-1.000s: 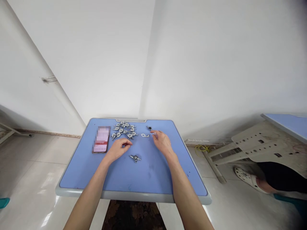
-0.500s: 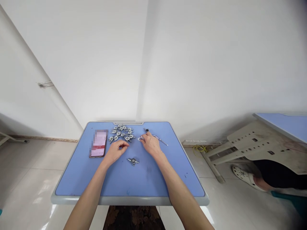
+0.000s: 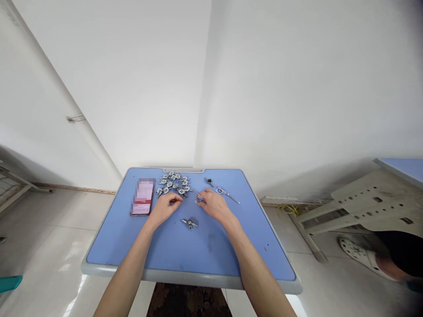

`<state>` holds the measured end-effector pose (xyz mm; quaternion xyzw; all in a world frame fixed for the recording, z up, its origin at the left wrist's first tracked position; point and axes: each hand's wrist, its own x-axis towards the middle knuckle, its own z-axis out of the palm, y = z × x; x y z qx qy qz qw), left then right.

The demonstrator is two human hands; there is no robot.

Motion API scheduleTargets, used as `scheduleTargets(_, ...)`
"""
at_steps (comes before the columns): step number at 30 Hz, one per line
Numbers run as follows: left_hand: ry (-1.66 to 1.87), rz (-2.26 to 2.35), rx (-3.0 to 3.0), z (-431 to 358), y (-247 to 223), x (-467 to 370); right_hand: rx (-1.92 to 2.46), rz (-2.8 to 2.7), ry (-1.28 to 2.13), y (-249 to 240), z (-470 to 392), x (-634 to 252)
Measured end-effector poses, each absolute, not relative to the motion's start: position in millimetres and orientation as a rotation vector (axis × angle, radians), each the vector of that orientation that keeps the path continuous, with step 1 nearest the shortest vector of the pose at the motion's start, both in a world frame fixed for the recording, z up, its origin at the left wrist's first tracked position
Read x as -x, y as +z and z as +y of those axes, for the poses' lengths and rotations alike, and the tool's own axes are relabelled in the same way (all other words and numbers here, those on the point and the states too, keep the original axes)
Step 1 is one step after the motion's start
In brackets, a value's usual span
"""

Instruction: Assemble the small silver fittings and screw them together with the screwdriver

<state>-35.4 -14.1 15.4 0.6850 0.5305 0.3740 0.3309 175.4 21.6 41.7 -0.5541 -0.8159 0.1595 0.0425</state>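
My left hand [image 3: 166, 208] is closed, thumb and fingertips pressed together, in front of a pile of small metal parts [image 3: 172, 182]; whatever it may hold is hidden. My right hand [image 3: 213, 203] pinches a small shiny metal piece [image 3: 200, 199] a little above the blue tabletop. One metal part [image 3: 189, 223] lies by itself nearer the front, between my forearms. Behind my right hand sit a dark-centred metal part [image 3: 209, 181] and another metal part [image 3: 220, 191] beside a thin screwdriver-like tool [image 3: 234, 198].
A phone [image 3: 143, 197] with its screen lit lies at the left of the blue table [image 3: 185, 277]. A white wall stands behind. On the right are another desk [image 3: 401, 169], a yellow cable [image 3: 287, 210] and a person's foot in a white clog [image 3: 358, 254].
My right hand has drawn back toward me from the dark-centred part, with the small piece in its fingers. The whole view has shifted slightly, so the table appears farther right.
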Motion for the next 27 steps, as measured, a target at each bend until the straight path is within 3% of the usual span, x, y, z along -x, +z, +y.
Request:
scheduleTargets(12, 0.981, 1.383, -1.792, -13.4, 13.4, 35.0, 1.527, -2.329, 0.697, 38.7, 24.1, -169.8)
scheduleTargets(20, 0.940, 1.182, -1.706, -17.6, 19.9, 30.2, 1.070, -1.666, 1.467, 36.1, 13.2, -158.0)
scheduleTargets(27, 0.939, 1.172, -1.668, -18.8, 21.3, 27.0, 1.087, -1.547, 1.470, 26.5, 10.8, -150.4)
